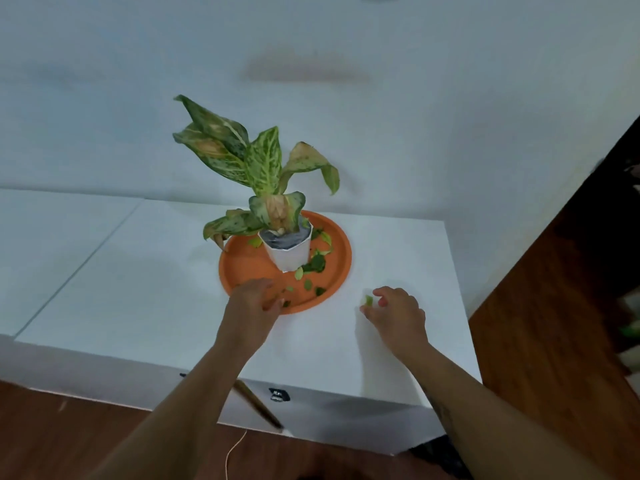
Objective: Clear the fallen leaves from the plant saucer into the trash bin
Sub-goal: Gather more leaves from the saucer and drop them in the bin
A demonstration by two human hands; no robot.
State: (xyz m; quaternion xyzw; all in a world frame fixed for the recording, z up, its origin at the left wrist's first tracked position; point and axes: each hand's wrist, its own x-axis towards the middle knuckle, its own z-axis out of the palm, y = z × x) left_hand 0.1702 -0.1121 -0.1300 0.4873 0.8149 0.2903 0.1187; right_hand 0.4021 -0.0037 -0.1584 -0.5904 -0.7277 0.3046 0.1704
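Observation:
An orange plant saucer (242, 265) sits on a white table (156, 292), with a white pot (292, 254) holding a variegated plant (259, 161) in its middle. Several small green fallen leaves (317, 263) lie scattered on the saucer's right and front parts. My left hand (254, 299) rests over the saucer's front rim, fingers curled down among the leaves; whether it holds one I cannot tell. My right hand (394, 311) hovers over the table to the right of the saucer, pinching a light green leaf (369, 300) between thumb and fingers. No trash bin is visible.
A pale wall rises behind the table. A brown wooden panel (554, 306) stands at the right. A thin stick (258, 407) and a small black item (278, 394) show by the table's front edge, above a wooden floor.

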